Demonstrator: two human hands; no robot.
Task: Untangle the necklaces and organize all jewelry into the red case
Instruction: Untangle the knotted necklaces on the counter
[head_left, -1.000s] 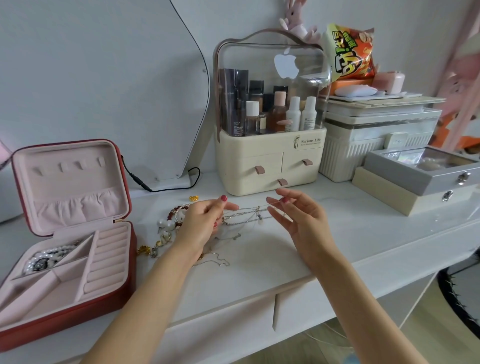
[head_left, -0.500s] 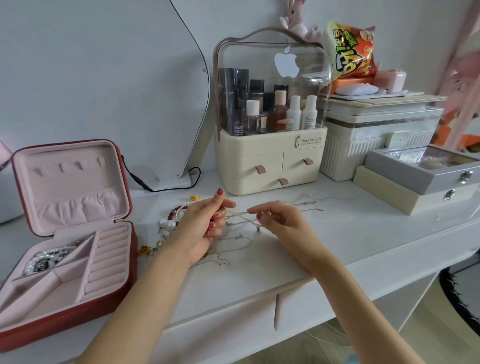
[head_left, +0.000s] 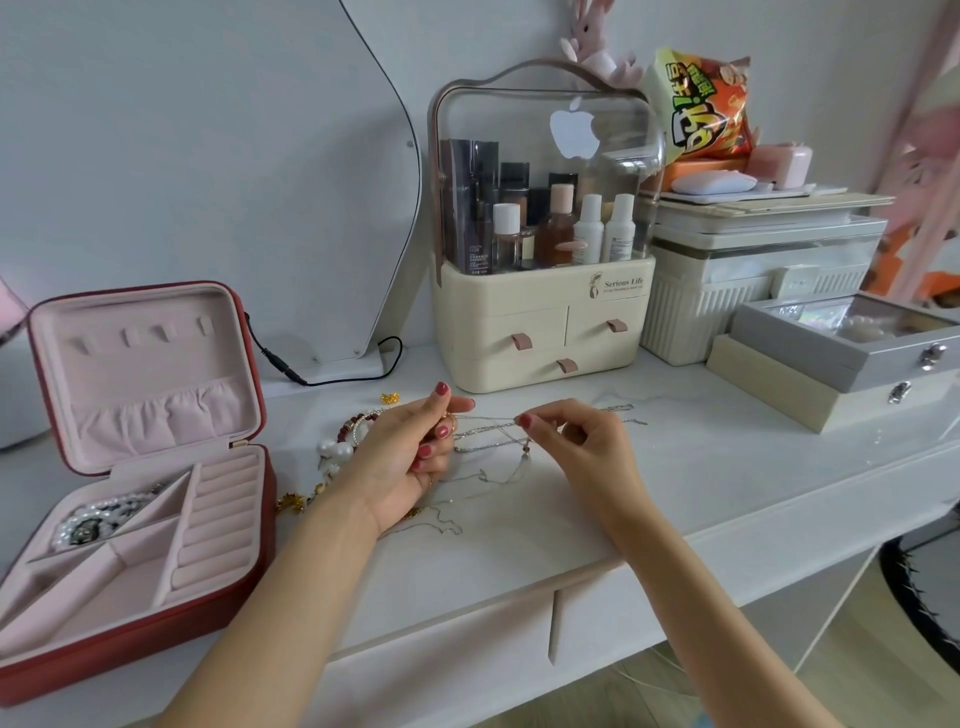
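Both hands pinch tangled thin silver chain necklaces (head_left: 488, 434) above the white tabletop (head_left: 701, 483), left hand (head_left: 410, 452) and right hand (head_left: 582, 441) fingers closed, open red pink-lined jewelry case (head_left: 130, 499) far left.

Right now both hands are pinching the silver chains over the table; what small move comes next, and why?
Probably ease the right hand slowly rightward while the left hand keeps its grip. The silver chains stretch between the two pinches, with loops hanging toward the table, so a gentle pull should show where they cross. The red case sits open at left.
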